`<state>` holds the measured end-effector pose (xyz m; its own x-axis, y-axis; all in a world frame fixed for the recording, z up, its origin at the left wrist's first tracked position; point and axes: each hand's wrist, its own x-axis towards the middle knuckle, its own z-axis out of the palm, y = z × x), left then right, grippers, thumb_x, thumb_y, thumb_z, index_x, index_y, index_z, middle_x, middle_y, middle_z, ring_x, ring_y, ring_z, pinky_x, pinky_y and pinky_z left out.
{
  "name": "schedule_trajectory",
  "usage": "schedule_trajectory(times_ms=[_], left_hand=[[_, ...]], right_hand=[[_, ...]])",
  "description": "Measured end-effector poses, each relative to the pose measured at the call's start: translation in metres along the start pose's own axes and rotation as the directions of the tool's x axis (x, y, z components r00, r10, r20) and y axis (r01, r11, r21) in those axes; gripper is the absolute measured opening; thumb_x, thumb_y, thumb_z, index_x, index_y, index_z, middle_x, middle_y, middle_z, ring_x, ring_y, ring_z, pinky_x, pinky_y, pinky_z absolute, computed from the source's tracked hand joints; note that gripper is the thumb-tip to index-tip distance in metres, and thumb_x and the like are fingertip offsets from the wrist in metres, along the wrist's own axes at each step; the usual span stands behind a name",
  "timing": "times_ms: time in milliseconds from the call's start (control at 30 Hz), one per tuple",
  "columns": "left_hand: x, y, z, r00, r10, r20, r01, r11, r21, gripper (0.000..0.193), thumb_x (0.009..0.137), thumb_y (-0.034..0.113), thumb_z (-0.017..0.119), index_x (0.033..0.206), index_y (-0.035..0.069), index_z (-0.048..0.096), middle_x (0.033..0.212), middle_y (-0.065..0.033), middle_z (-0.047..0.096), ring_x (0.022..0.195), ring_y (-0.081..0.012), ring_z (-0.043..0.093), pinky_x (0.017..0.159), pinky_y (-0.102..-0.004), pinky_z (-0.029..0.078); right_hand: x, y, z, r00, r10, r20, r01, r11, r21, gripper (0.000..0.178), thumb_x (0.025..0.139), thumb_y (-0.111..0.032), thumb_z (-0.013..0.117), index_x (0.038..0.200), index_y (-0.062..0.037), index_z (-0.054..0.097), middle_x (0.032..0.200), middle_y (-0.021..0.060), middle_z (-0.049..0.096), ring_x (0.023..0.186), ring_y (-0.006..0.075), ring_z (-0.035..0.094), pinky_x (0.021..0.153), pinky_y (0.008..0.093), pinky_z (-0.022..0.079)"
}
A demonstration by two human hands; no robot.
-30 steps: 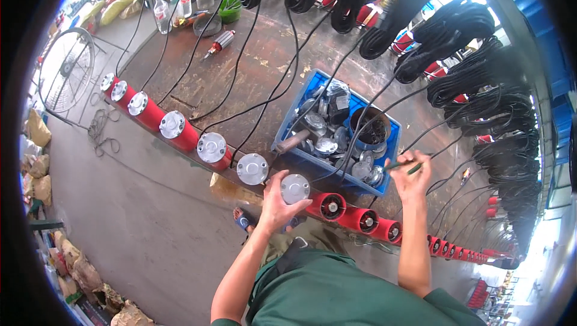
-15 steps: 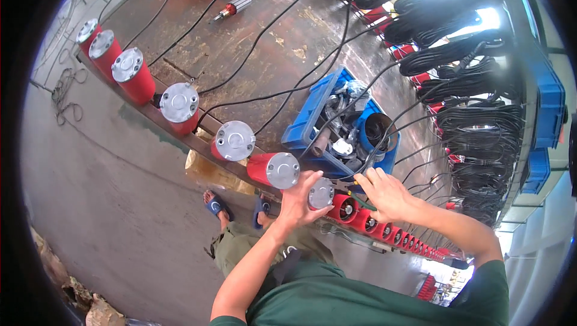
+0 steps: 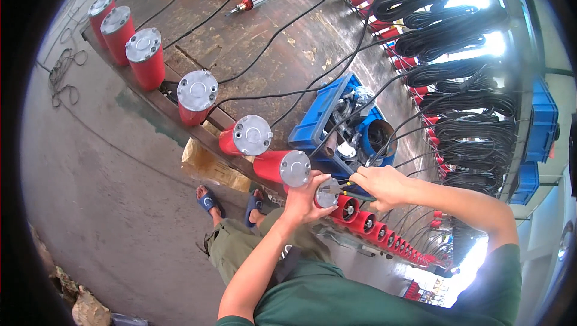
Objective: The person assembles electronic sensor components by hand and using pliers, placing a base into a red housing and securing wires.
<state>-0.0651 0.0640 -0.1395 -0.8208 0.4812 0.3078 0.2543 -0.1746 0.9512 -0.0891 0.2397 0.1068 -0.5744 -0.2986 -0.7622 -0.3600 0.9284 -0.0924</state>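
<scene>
Two hands' grips point(image 3: 303, 196) point(image 3: 378, 184) hide most of the held motor point(image 3: 327, 193).

A row of capped cylinders point(image 3: 198, 94) ran along the bench edge point(image 3: 180, 112), trailing away to the left. Behind the nearest one point(image 3: 282, 168) sat a crate point(image 3: 318, 123), apparently holding parts. Coiled cables point(image 3: 457, 43) hung to the right; open-ended cylinders point(image 3: 360, 221) lined up beneath the hands.

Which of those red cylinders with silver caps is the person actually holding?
The one at the near end of the row: the left hand grips it while the right hand works its cap. The other capped cylinders stand untouched.
</scene>
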Motion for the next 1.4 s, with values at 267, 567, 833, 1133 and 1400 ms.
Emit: schedule_trajectory(times_ms=[267,567,833,1133,1400], left_hand=[[-0.005,-0.001,-0.003,0.999,-0.032,0.014,0.032,0.999,-0.01,0.088,0.064,0.037,0.099,0.14,0.014,0.061,0.129,-0.0139,0.064,0.119,-0.0375,0.066,0.101,-0.0514,0.052],[-0.005,0.001,-0.005,0.999,-0.043,0.019,0.043,0.999,-0.019,0.089,0.063,0.036,0.099,0.141,0.015,0.061,0.129,-0.0125,0.064,0.117,-0.0374,0.067,0.1,-0.0502,0.053],[-0.006,0.002,-0.004,1.0,-0.021,0.012,0.02,1.0,0.017,0.09,0.064,0.038,0.1,0.141,0.013,0.061,0.131,-0.0128,0.064,0.117,-0.0376,0.067,0.1,-0.0501,0.053],[-0.004,-0.01,0.002,1.0,0.026,-0.004,-0.026,1.0,0.001,0.094,0.061,0.039,0.102,0.141,0.012,0.06,0.131,-0.0156,0.064,0.114,-0.0372,0.068,0.098,-0.0478,0.056],[-0.003,-0.005,0.002,1.0,0.013,-0.007,-0.013,1.0,-0.017,0.088,0.063,0.035,0.101,0.139,0.011,0.063,0.128,-0.0157,0.066,0.116,-0.0381,0.066,0.1,-0.0493,0.054]], right_hand=[[0.011,-0.042,-0.024,0.994,0.075,0.074,-0.055,0.971,-0.235,0.036,0.085,-0.012,0.072,0.118,-0.007,0.057,0.092,0.012,0.064,0.071,0.0201,0.064,0.053,0.0339,0.05],[0.025,-0.033,-0.008,0.995,0.085,-0.045,-0.096,0.879,-0.467,0.054,0.077,-0.018,0.085,0.122,-0.006,0.057,0.102,0.0158,0.068,0.09,0.0369,0.075,0.066,0.0452,0.062],[0.012,-0.036,-0.01,0.665,-0.014,0.747,-0.741,-0.134,0.658,0.019,0.088,-0.016,0.068,0.098,-0.008,0.055,0.087,-0.0001,0.056,0.066,0.01,0.046,0.049,0.0235,0.032],[-0.037,-0.008,0.027,0.992,0.12,-0.034,-0.125,0.963,-0.238,0.069,0.058,-0.01,0.086,0.121,-0.0018,0.059,0.11,0.0133,0.056,0.1,0.032,0.06,0.081,0.0416,0.054],[-0.033,0.0,0.046,0.987,0.02,-0.157,-0.077,0.928,-0.364,0.052,0.068,-0.01,0.08,0.116,-0.0039,0.06,0.101,0.0119,0.057,0.094,0.0302,0.062,0.075,0.0405,0.053]])
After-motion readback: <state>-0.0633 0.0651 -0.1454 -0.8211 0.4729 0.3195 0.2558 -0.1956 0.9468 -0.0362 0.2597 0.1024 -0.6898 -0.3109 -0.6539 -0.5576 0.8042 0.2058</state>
